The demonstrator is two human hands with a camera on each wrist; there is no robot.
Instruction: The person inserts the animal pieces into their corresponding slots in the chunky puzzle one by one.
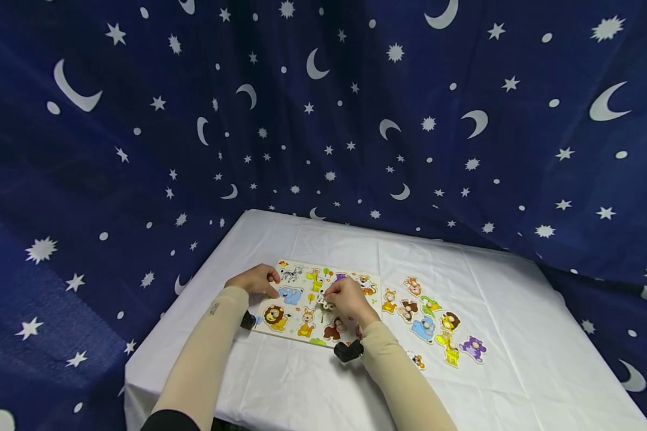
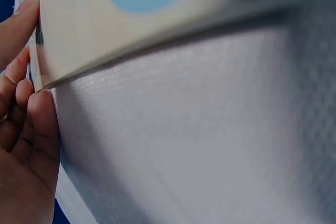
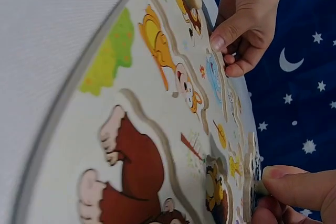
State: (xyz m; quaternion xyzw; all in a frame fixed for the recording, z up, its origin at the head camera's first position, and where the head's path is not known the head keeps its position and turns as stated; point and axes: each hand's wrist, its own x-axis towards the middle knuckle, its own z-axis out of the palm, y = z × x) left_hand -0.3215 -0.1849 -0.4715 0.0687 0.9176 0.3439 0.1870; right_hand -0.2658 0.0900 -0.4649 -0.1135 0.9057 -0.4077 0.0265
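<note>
A wooden animal puzzle board (image 1: 296,342) lies on the white-covered table. At its left edge, my left hand (image 1: 255,279) holds the rim beside the blue elephant picture (image 1: 289,294); the left wrist view shows the thumb on the upper side and fingers at the edge. Above the board's middle, my right hand (image 1: 350,297) pinches a black-and-white puzzle piece, seemingly a zebra (image 1: 325,301), by its knob. That piece stands tilted, seen edge-on in the right wrist view. A striped zebra picture (image 1: 292,273) is at the board's upper left. A lion piece with a wooden knob (image 3: 194,1) sits in the board.
Right of the board lie several loose pieces, among them a kangaroo (image 1: 389,301), a blue elephant (image 1: 423,329), a giraffe (image 1: 449,349) and a purple hippo (image 1: 472,348). Another piece (image 1: 416,360) is partly hidden by my right forearm. A dark blue star-patterned curtain (image 1: 350,120) hangs behind the table.
</note>
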